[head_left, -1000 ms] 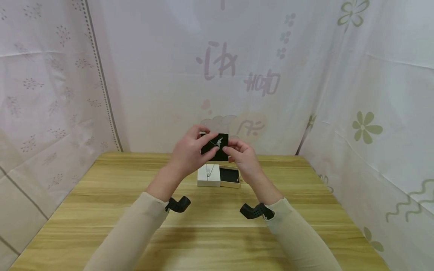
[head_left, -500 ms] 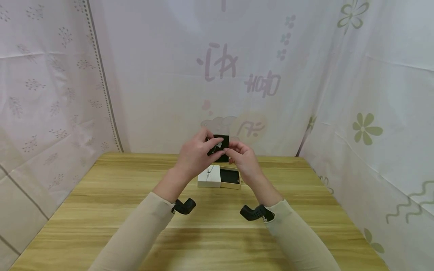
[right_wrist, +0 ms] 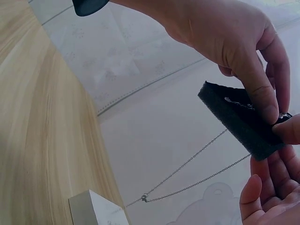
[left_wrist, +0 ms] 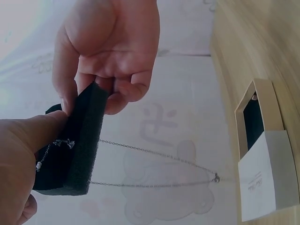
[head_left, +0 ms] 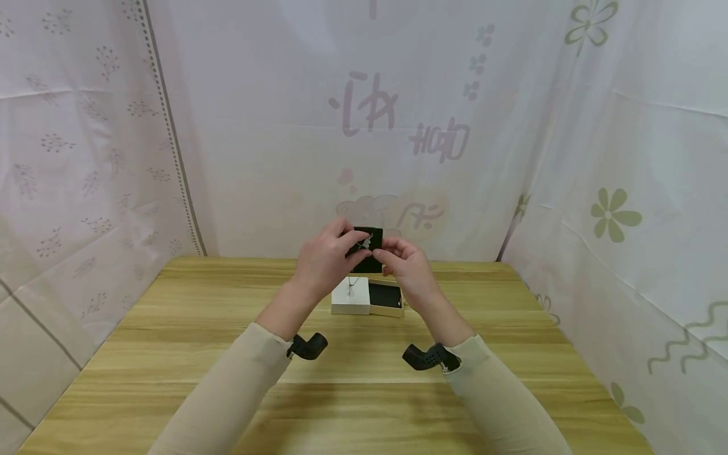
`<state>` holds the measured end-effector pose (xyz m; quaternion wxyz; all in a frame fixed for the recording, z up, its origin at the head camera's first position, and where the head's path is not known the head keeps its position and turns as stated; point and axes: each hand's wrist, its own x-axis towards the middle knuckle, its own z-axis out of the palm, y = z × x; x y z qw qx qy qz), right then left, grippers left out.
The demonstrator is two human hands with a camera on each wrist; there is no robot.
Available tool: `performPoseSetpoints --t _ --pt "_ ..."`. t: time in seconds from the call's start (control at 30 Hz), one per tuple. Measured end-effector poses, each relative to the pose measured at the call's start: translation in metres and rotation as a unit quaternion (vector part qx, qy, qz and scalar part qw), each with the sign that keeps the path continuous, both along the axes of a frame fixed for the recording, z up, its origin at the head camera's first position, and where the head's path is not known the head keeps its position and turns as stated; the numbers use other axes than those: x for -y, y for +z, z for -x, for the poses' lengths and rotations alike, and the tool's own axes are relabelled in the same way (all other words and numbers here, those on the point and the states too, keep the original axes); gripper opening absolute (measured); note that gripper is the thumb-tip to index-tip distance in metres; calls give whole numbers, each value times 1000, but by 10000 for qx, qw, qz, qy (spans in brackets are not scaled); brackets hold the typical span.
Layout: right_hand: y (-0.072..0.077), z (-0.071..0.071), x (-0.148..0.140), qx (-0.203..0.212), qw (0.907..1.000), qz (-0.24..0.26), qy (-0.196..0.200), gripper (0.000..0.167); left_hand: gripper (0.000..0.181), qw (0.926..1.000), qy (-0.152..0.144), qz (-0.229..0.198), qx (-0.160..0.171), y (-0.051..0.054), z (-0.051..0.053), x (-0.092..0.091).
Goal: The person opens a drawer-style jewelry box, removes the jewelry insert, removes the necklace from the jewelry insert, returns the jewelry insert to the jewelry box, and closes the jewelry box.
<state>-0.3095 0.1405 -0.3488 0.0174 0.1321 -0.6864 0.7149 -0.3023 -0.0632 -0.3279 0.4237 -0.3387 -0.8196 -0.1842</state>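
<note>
A black foam pad (head_left: 368,264) is held above the table, with a silver necklace (head_left: 366,243) on its face. My right hand (head_left: 411,265) pinches the pad's right edge, its thumb in front and other fingers behind. My left hand (head_left: 324,262) reaches over the pad's face, thumb and index fingertips at the necklace's pendant (left_wrist: 69,144); the exact contact is small and partly covered. In the left wrist view, the thin chain (left_wrist: 157,153) hangs in a loop from the pad to a small clasp (left_wrist: 215,178). My left thumb (right_wrist: 262,96) touches the pad in the right wrist view.
Below my hands, a white box lid (head_left: 350,297) stands on the wooden table (head_left: 364,404). Against its right side is an open tan box (head_left: 387,311) with a black inside. Patterned curtains (head_left: 256,126) hang behind and on both sides of the table.
My left hand has moved slightly right over the pad, and its fingertips have shifted at the pendant. The pad has turned a little and the hanging chain has swung. My right hand keeps its hold.
</note>
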Motion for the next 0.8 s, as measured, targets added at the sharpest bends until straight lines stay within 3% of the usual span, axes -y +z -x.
performPoseSetpoints --t 0.4,0.8 --pt "2 -1 0 0 10000 28 46 9 28 9996 161 -82 201 1 -3 -1" --pt "2 -2 0 -54 9999 -54 98 12 17 9996 217 -5 184 3 -6 -2"
